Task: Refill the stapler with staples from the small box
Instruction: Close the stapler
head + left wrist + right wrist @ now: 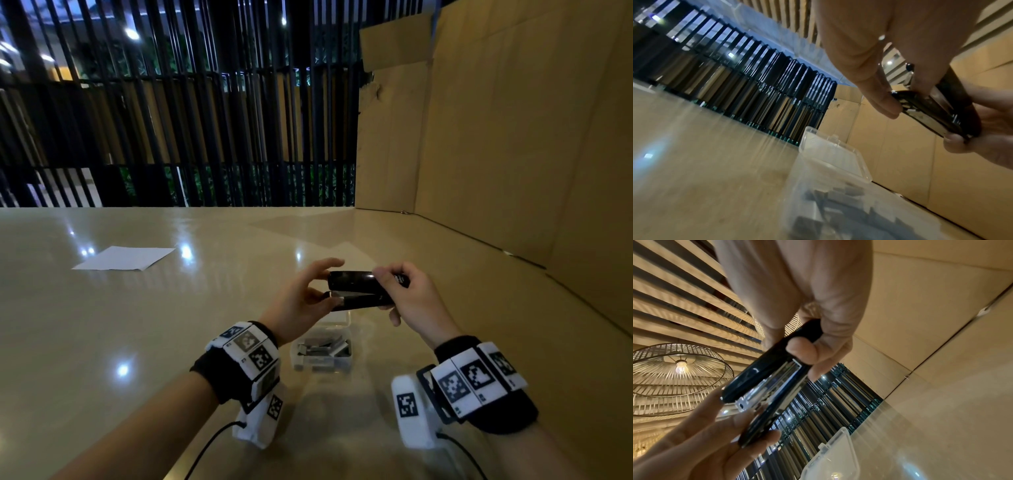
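**Stapler in both my hands, above the open staple box**

I hold the black stapler off the table, lying crosswise in front of me, its top cover slightly raised from the metal staple rail at the left end. My right hand is wrapped around the right, hinge end, fingers curled over the top and thumb pressed on the side. My left hand takes the left end: the thumb and a fingertip pinch the lower part, while the other fingers stand straighter, above the cover's tip. I cannot tell whether the rail holds any staples.

Right beneath the stapler, near me, the small clear plastic box sits on the table with its hinged lid thrown open toward the far side. Inside lie grey strips of staples, piled loosely at mixed angles across the bottom.

Farther off to the left a white sheet of paper lies flat. Brown cardboard panels stand along the right side, and a black slatted fence runs behind the far edge of the table.
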Demonstrator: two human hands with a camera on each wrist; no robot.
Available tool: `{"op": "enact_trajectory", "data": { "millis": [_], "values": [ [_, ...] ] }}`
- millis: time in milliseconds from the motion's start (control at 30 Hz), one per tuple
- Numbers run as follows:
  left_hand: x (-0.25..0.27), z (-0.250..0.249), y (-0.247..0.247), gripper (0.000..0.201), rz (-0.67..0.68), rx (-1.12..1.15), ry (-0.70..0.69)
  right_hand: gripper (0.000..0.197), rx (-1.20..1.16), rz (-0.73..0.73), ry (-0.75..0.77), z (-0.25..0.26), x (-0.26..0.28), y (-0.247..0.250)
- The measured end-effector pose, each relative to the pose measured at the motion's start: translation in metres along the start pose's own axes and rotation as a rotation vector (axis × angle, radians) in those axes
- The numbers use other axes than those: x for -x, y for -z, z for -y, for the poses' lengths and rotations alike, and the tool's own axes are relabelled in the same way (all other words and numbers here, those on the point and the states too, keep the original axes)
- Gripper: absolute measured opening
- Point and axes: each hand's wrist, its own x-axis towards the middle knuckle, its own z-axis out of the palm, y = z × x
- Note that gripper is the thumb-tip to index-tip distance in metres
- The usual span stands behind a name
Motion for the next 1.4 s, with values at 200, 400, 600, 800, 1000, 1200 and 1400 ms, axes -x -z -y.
{"op": "enact_trajectory", "data": {
  "millis": [200,400,600,800,1000,1200,1400],
  "values": [
    [-0.002,0.004,-0.002,0.078,0.114,0.006,0.022,0.024,-0.075,-0.049,-0.097,-0.004,-0.002,0.003],
    [-0.007,0.008,-0.003,0.073,0.033,-0.117,0.027,0.017,-0.130,0.032,-0.087,0.001,0.001,0.009],
    [-0.010,0.007,0.005,0.067,-0.032,-0.196,-0.028,0.058,0.181,0.165,0.073,-0.005,-0.003,0.012],
    [-0.010,0.008,0.007,0.058,-0.033,-0.267,0.006,0.055,0.289,0.060,0.155,-0.011,-0.005,0.010],
    [-0.011,0.007,0.007,0.058,-0.045,-0.283,-0.015,0.055,0.331,0.041,0.176,-0.006,-0.001,0.011],
    [-0.010,0.006,0.003,0.057,-0.001,-0.303,-0.116,0.062,0.386,0.171,0.151,0.001,0.001,0.015],
    [-0.012,-0.005,-0.004,0.056,0.087,-0.372,-0.136,0.057,0.511,0.308,0.041,0.011,0.004,0.022]
  ]
}}
